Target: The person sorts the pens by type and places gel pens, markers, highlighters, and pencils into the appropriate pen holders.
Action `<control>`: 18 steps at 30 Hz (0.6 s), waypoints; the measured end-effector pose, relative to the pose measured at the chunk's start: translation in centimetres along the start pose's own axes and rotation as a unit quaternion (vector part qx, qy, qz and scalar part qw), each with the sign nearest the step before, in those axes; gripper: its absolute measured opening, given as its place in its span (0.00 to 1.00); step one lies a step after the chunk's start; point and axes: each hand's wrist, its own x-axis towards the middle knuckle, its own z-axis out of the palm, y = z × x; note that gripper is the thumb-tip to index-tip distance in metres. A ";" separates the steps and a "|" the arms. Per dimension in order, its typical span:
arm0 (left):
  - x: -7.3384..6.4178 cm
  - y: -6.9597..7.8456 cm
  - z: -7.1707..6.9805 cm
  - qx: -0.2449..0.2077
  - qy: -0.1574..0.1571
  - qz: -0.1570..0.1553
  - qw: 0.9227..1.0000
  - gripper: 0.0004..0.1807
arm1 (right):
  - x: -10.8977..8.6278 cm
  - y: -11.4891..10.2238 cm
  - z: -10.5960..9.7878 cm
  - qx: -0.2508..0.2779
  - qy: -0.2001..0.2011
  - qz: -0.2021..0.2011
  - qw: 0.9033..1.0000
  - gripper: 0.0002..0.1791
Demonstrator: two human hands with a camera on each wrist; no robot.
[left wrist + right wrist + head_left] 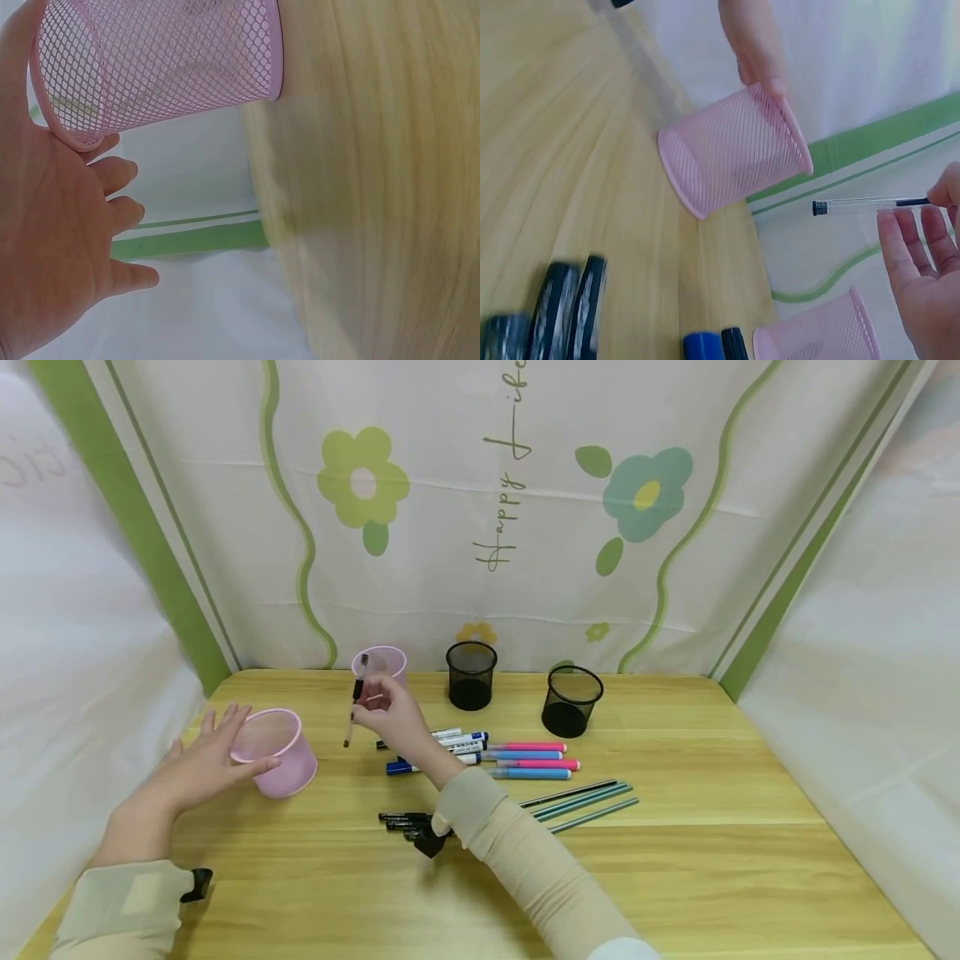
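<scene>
A pink mesh pen holder stands upright at the left of the table. My left hand rests against its rim, thumb along the near side and the other fingers spread out straight. Higher up, my right hand pinches a clear-barrelled pen with dark ends, tilted nearly upright in the head view. Behind that hand is a second pink mesh pen holder, partly hidden. In the right wrist view the pen lies between thumb and fingers, apart from both holders.
Two black mesh pen holders stand at the back. Markers with white barrels and pink and blue pens lie mid-table. Closer in are black pens and thin green sticks, partly under my right forearm. A printed curtain borders the table.
</scene>
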 end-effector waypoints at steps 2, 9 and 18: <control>0.0 0.0 0.0 0.000 0.000 0.001 1.000 0.60 | 0.1 -0.2 0.4 0.025 0.009 -0.002 1.000 0.08; 0.0 -0.2 0.1 0.002 -0.002 0.001 1.000 0.60 | 0.8 -0.8 2.5 0.109 0.051 -0.007 0.993 0.10; 0.1 -0.1 0.1 0.000 -0.003 -0.001 1.000 0.60 | 0.9 -1.1 5.1 0.128 0.064 -0.025 0.989 0.10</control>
